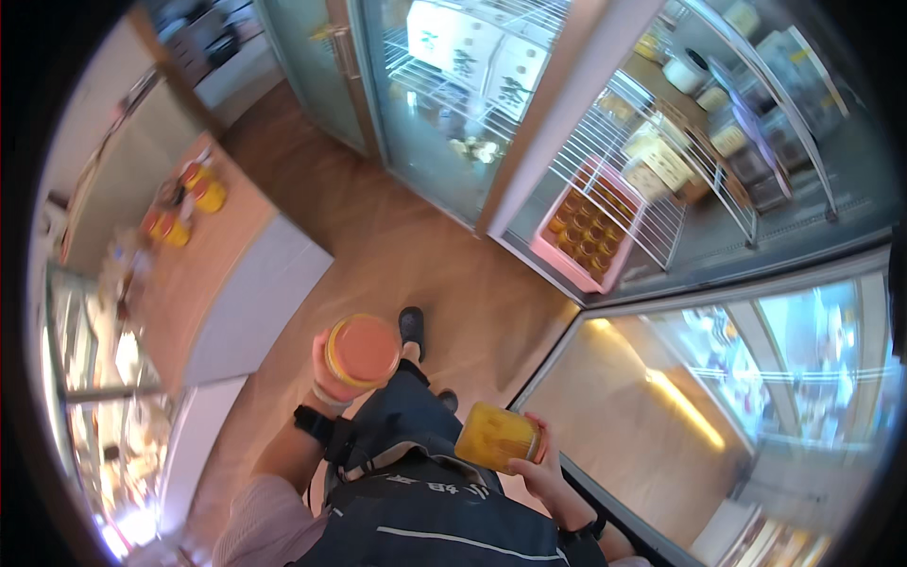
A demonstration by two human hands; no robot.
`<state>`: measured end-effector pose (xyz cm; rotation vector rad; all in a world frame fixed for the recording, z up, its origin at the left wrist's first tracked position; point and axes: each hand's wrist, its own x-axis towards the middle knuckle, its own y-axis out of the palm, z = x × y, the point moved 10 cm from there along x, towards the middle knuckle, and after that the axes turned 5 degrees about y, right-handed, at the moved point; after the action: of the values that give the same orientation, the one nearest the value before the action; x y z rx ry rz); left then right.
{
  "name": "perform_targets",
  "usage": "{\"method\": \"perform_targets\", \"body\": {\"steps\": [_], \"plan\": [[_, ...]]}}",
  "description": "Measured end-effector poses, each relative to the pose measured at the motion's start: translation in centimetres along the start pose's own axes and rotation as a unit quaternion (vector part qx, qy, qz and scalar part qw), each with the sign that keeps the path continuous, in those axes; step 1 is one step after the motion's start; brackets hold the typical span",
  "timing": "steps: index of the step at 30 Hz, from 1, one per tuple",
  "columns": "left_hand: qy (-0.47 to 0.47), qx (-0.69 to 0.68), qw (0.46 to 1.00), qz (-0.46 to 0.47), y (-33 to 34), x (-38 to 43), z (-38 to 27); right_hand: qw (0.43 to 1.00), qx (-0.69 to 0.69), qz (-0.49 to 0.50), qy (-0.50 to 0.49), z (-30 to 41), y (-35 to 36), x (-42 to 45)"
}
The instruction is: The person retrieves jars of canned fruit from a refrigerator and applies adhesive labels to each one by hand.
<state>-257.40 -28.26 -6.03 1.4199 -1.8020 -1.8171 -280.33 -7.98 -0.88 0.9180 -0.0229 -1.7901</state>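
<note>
My left hand (331, 377) grips a jar (365, 351) whose orange-pink lid faces up at the camera; the lid hides most of its body. In my right hand (542, 464) lies a clear jar of yellow contents (494, 436), tilted on its side. Its lid end rests against my palm and its base points left. Both jars are held apart, in front of my dark apron (439, 517), which bears writing.
A pink crate (551, 254) of several lidded jars sits low inside the fridge, under a wire shelf (602, 177). The glass fridge door (623, 397) stands open at right. On the left counter (220, 234) are several yellow jars (205, 193). White boxes (457, 39) fill another fridge bay.
</note>
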Motion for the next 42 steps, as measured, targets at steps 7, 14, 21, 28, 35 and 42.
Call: {"method": "perform_targets", "body": {"steps": [7, 14, 21, 28, 35, 42], "plan": [[0.19, 0.264, 0.934, 0.146, 4.3, -4.5, -6.6, 0.995, -0.009, 0.096, 0.015, 3.4, 9.3, -0.7], [0.127, -0.097, 0.963, 0.215, 2.4, -1.6, -16.5, 0.991, -0.069, 0.119, -0.004, 5.1, 18.8, 8.7], [0.242, -0.01, 0.961, 0.134, -0.3, -3.0, -28.2, 0.992, -0.059, 0.113, 0.002, 9.7, 29.7, 17.5], [0.302, -0.084, 0.947, 0.07, -1.4, -3.4, -36.2, 0.952, -0.128, 0.261, 0.095, 12.6, 40.4, 27.4], [0.392, -0.133, 0.909, 0.055, -2.8, 1.0, -41.6, 0.921, -0.182, 0.315, 0.138, 15.1, 46.9, 39.0], [0.49, -0.175, 0.853, 0.046, 0.1, 5.1, -45.7, 0.903, -0.213, 0.362, 0.087, 18.5, 55.7, 50.3]]}}
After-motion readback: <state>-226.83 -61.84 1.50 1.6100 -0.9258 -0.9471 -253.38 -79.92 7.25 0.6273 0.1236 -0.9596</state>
